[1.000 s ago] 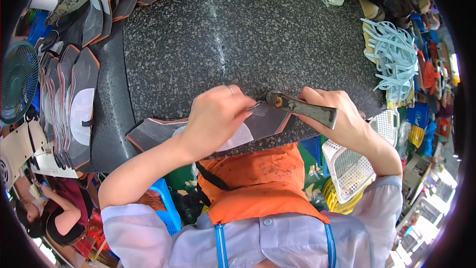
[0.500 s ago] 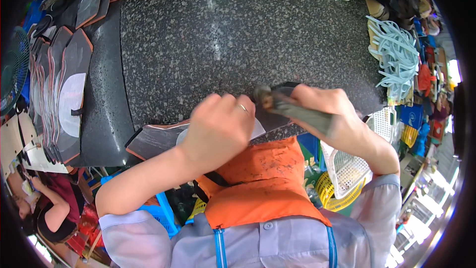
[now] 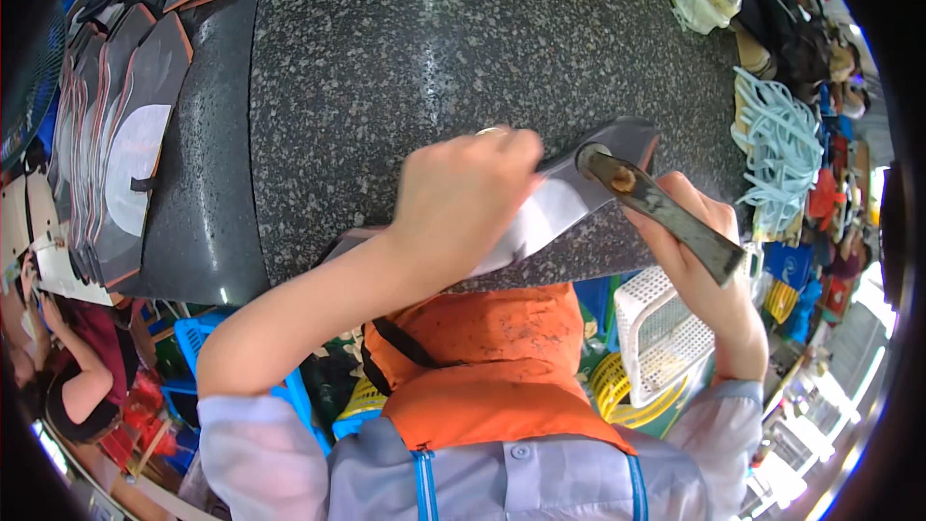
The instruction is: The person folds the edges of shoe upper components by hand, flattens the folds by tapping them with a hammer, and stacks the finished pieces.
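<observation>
My left hand [image 3: 463,198] presses down on a flat dark shoe-upper piece [image 3: 569,198] with a pale grey inner panel, lying on the near edge of a speckled granite slab [image 3: 386,68]. My right hand [image 3: 699,270] grips the dark wooden handle of a small hammer [image 3: 656,207], whose head rests on the right end of the piece. An orange apron covers my lap below the slab.
Several similar dark cut pieces [image 3: 125,135] with orange edges are stacked along the slab's left side. Pale blue laces [image 3: 786,150] lie at right. A white plastic basket [image 3: 661,333] and yellow basket sit below right. Another person [image 3: 68,376] sits at lower left.
The view has tilted closer to the slab. My left hand stays pressed on the piece while the hammer in my right hand has shifted slightly right along its edge.
</observation>
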Available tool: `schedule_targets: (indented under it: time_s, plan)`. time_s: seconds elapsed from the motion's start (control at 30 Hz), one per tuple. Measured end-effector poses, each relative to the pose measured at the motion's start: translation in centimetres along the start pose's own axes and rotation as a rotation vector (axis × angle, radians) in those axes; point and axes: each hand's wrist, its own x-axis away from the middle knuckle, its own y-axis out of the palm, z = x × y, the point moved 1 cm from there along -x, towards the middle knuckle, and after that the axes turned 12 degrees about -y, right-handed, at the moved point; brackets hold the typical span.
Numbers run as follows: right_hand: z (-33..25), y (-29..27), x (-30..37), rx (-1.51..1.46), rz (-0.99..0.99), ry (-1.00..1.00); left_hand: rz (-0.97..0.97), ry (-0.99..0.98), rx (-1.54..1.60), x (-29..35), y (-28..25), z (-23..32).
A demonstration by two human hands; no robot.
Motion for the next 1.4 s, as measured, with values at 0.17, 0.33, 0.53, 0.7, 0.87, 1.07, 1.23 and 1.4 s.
schedule_targets:
  time_s: [0.17,0.33,0.53,0.7,0.87,1.07,1.23,1.4]
  plan:
    - [2.9,1.2,0.5,0.108,-0.009,-0.022,-0.011,0.148,0.156,-0.2,-0.1,-1.2]
    - [2.0,0.3,-0.6,-0.034,0.057,-0.074,0.174,0.51,-0.286,1.5,1.2,-0.3]
    - [1.9,0.5,-1.6,-0.086,-0.011,-0.088,0.204,0.55,-0.361,1.3,1.3,-0.1]
    - [2.2,1.0,-1.8,-0.012,-0.083,-0.155,0.015,0.32,-0.032,1.7,-0.6,-1.3]
    - [0.8,0.2,-2.5,-0.153,-0.189,-0.112,0.153,0.48,-0.345,1.7,-0.3,-0.9]
    - [1.4,1.7,-1.9,0.074,-0.089,-0.15,0.046,0.201,0.084,0.5,-0.8,-2.1]
    - [1.2,1.7,-2.8,-0.04,-0.076,-0.162,0.125,0.322,-0.027,1.9,-1.2,-2.8]
    - [-0.6,2.7,-2.8,-0.004,-0.075,-0.239,0.169,0.384,-0.122,2.7,-1.1,-2.7]
